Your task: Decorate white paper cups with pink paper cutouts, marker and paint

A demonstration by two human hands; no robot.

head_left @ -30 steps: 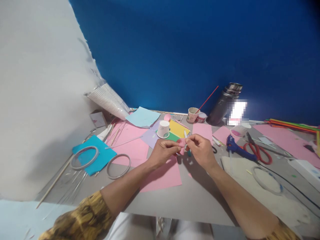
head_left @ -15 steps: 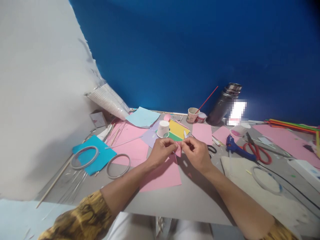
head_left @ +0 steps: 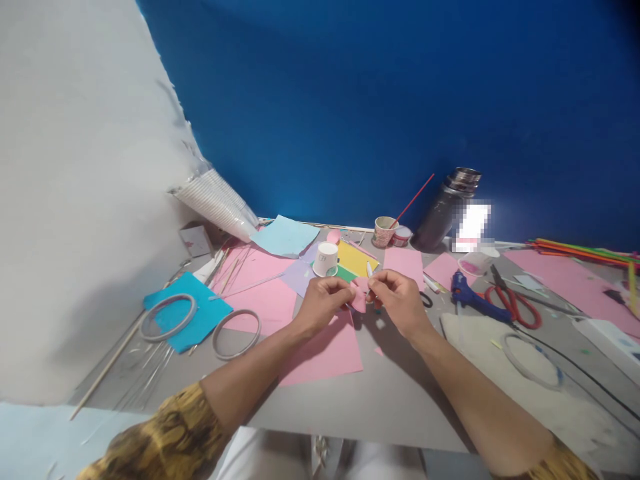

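Observation:
A small, folded-looking piece of pink paper [head_left: 359, 297] is held up over the grey table. My left hand [head_left: 320, 305] is closed, pinching this piece between thumb and fingers from the left. On the other side, my right hand [head_left: 400, 301] is closed too, its thumb and fingertips pinched at the piece's right edge. Beneath my left hand lies a larger pink sheet [head_left: 323, 353]. Just beyond my hands stand an upside-down white paper cup [head_left: 327, 259], a yellow sheet [head_left: 358, 258] and a white pen [head_left: 369, 268].
At right lie a blue glue gun [head_left: 479, 299], red-handled scissors [head_left: 515, 303] and a beige cloth [head_left: 480, 360]. A dark flask [head_left: 443, 210] leans at the back. Tape rings [head_left: 237, 335] and a blue sheet [head_left: 200, 308] are at left, below stacked cups [head_left: 217, 200].
My right hand has shifted slightly right, away from my left hand. More of the small pink piece shows between the fingertips. My left hand stays nearly in place.

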